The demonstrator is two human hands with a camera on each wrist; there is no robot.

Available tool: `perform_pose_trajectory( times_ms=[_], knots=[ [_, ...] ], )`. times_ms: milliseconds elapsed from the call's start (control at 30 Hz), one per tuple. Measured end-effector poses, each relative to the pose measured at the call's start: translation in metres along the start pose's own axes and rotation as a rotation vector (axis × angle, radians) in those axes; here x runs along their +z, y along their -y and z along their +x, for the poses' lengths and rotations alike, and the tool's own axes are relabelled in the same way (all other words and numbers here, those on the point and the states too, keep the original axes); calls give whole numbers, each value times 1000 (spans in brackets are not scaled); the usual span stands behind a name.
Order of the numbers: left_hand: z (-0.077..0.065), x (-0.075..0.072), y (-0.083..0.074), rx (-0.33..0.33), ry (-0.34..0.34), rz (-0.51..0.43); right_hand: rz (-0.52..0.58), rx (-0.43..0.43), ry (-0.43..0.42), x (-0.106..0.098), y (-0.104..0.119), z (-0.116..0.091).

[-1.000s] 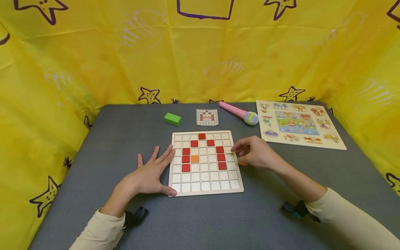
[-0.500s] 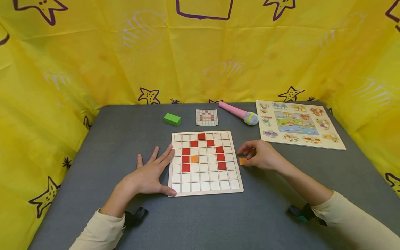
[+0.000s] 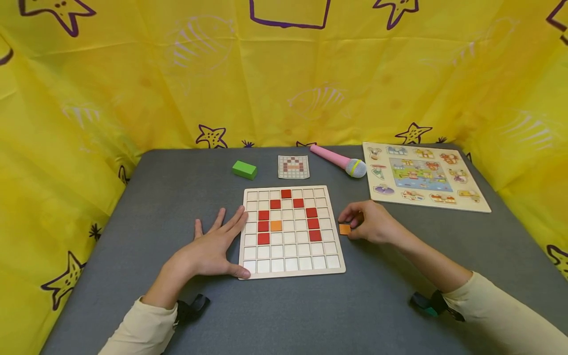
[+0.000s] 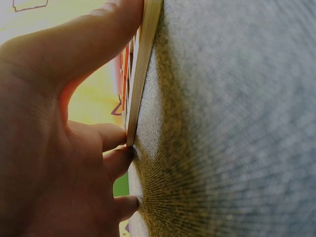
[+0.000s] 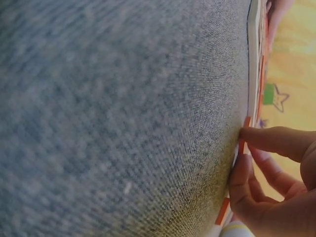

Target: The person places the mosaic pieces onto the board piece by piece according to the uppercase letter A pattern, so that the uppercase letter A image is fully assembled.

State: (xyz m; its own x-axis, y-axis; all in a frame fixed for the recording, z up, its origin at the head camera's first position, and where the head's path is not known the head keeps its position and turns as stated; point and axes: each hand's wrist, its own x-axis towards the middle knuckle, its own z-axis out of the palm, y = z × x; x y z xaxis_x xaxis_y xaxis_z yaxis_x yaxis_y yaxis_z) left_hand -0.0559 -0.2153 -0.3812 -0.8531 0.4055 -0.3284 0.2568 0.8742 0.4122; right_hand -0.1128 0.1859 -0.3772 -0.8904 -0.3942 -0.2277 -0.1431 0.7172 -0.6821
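A wooden grid board lies on the table, with several red tiles in an arch and one orange tile set in its squares. My left hand is spread along the board's left edge, thumb at the near corner and fingertips at the side. In the left wrist view, the thumb presses on the board's edge. Just right of the board, a loose orange tile is pinched by my right hand. The right wrist view has this tile between thumb and finger, close to the cloth.
Behind the board lie a green block, a small pattern card and a pink toy microphone. A wooden picture puzzle is at the back right. A yellow patterned curtain rises behind the table.
My right hand has drawn back slightly to the right from the board's edge, and the loose orange tile shows more from under it. My left hand has stayed in place.
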Motion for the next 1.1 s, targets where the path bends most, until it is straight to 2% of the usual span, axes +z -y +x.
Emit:
perform_pose_trajectory(
  times_ms=[267,1100],
  knots=[
    [1,0,0,-4,3,4,-35,-16,-24,0,2,-2],
    [0,-1,-1,-6,2,-2,-4,1,-38,-3,4,-2]
  ],
)
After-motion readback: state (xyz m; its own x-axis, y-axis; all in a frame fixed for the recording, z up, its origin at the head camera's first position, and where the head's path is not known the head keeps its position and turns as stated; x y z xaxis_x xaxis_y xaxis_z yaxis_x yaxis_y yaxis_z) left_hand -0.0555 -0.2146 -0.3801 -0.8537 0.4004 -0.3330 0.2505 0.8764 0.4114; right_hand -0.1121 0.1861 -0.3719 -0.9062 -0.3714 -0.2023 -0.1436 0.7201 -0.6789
